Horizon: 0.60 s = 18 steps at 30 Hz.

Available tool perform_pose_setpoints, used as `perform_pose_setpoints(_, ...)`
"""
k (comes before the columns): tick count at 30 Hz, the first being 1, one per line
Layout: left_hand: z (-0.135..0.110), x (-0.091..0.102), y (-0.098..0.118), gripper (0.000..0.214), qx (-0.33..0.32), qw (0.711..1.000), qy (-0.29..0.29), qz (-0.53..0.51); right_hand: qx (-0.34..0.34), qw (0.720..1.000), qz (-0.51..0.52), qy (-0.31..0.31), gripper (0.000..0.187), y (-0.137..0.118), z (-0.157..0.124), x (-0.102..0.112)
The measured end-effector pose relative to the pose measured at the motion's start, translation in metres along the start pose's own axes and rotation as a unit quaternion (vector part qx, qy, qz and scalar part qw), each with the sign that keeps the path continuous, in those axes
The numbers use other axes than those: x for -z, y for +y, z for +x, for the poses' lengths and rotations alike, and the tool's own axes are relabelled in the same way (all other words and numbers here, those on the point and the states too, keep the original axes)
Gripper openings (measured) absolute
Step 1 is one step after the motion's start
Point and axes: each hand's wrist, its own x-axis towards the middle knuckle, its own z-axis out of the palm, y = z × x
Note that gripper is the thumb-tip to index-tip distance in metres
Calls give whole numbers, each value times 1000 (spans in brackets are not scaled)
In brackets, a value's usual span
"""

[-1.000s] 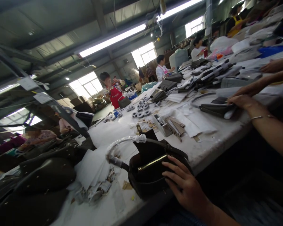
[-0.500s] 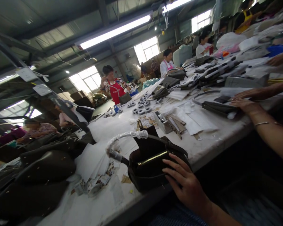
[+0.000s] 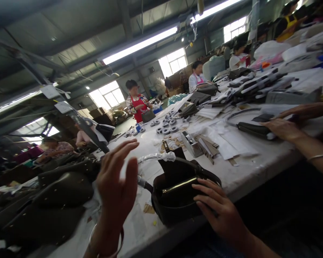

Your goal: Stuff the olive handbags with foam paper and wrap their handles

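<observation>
A dark handbag stands at the table's near edge, its flap up and its gold zipper showing. Its strap arches over it, partly wrapped in clear plastic. My right hand rests on the bag's near right rim, fingers spread and stretched out. To the left of the bag, my left hand is raised with nothing in it, fingers up and thumb apart. Bracelets circle that wrist.
Dark bags are heaped at left. Behind the handbag are a tape dispenser, cardboard strips, tape rolls and white sheets. A co-worker's hands work on another bag at right; several people sit or stand farther back.
My left hand has come into view from below, left of the bag. My right hand stays on the rim. The whole view has shifted slightly.
</observation>
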Motion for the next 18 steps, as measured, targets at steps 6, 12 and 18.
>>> perform_pose_setpoints(6,12,-35,-60,65,156,968,-116,-156,15,999,-27,40,44,8,73,-1)
perform_pose_setpoints(12,-4,-42,-70,62,188,942,-59,-270,81,992,-82,-53,54,9,151,-29)
perform_pose_setpoints(18,-14,-49,-74,57,135,979,-60,-140,60,983,-138,-107,34,50,145,-19)
